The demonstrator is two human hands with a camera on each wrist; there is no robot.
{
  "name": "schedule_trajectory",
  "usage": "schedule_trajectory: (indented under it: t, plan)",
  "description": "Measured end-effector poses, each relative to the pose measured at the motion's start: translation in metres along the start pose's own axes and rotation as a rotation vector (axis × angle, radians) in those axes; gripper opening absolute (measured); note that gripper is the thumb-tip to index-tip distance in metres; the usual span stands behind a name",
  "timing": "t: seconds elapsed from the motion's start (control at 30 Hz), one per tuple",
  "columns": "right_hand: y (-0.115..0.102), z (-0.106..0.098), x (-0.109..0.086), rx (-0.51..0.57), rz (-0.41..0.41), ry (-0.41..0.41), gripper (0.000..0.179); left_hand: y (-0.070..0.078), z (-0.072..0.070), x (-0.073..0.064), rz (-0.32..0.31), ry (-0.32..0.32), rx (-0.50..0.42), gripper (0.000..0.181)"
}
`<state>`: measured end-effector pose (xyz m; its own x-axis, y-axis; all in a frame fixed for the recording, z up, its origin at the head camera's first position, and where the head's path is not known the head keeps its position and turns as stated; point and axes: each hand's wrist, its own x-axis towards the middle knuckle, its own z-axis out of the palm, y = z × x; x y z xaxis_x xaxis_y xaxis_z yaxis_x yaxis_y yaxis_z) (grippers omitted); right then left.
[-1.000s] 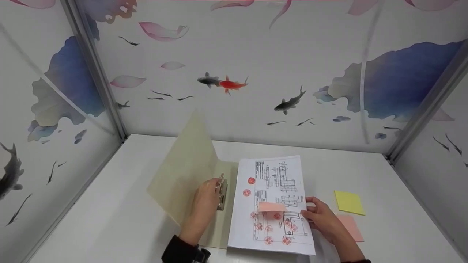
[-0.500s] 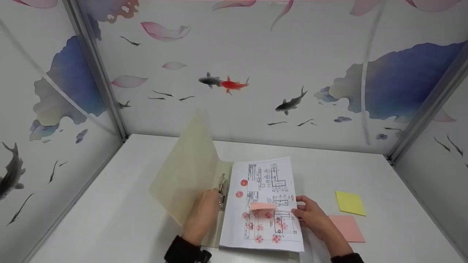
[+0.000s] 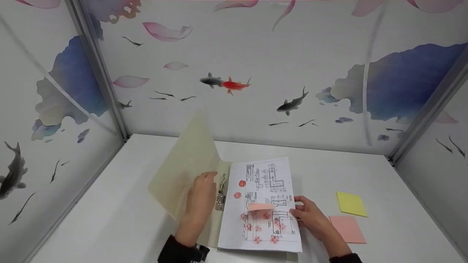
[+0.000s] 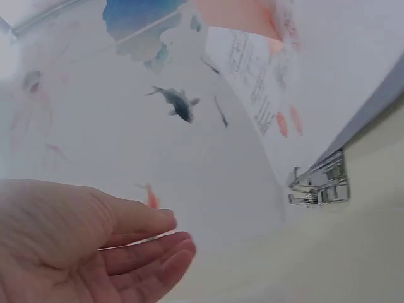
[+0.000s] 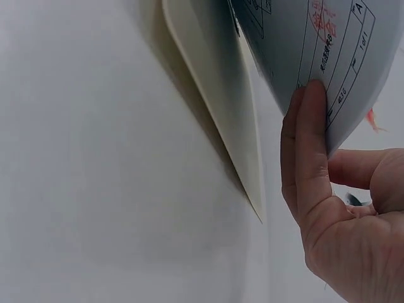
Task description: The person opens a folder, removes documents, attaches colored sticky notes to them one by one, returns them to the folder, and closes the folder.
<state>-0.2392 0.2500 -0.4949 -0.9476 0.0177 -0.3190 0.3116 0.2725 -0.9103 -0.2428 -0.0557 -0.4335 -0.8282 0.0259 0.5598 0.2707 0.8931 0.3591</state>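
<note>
A pale yellow file folder [image 3: 186, 160] stands with its cover raised. On its inner side sits a metal lever clip [image 3: 221, 197]. My left hand [image 3: 200, 201] hovers just left of the clip; in the left wrist view its fingers [image 4: 151, 259] are loosely extended, holding nothing, apart from the clip [image 4: 322, 183]. A stack of printed drawings [image 3: 263, 233] with red stamps lies over the folder's right half, its left edge close beside the clip. My right hand [image 3: 314, 219] pinches the stack's right edge between thumb and fingers [image 5: 312, 139]. From the top sheet a pink sticky note [image 3: 260, 207] sticks up.
A yellow sticky-note pad [image 3: 351, 204] and a pink pad [image 3: 347, 230] lie on the white table [image 3: 398, 219] beyond my right hand. Printed wall panels [image 3: 248, 120] enclose the table at the back and on both sides.
The sheets have slid left with my right hand, up to the clip. My left hand has come off the clip and moved slightly left, its fingers loosening.
</note>
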Motion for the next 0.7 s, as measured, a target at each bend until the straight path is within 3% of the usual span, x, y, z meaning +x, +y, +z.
schedule_trajectory:
  t: [0.1,0.2,0.3,0.47,0.7]
  plan:
    - [0.000,-0.001,0.000,0.001,0.006,0.006,0.039,0.001,-0.020,0.008,0.038,0.158,0.020,0.034]
    - [-0.001,-0.001,-0.001,0.011,-0.001,-0.013,0.041,-0.002,-0.039,0.013,0.090,0.320,0.127,0.036]
    - [-0.002,-0.001,-0.001,0.024,-0.012,-0.039,0.042,-0.007,-0.053,0.016,0.089,0.414,0.242,0.036]
    - [-0.001,-0.001,0.000,0.035,-0.011,-0.050,0.042,-0.015,-0.066,0.017,0.022,0.467,0.309,0.037]
    - [0.001,0.003,0.000,0.045,-0.008,-0.046,0.042,-0.023,-0.070,0.015,-0.050,0.419,0.278,0.043]
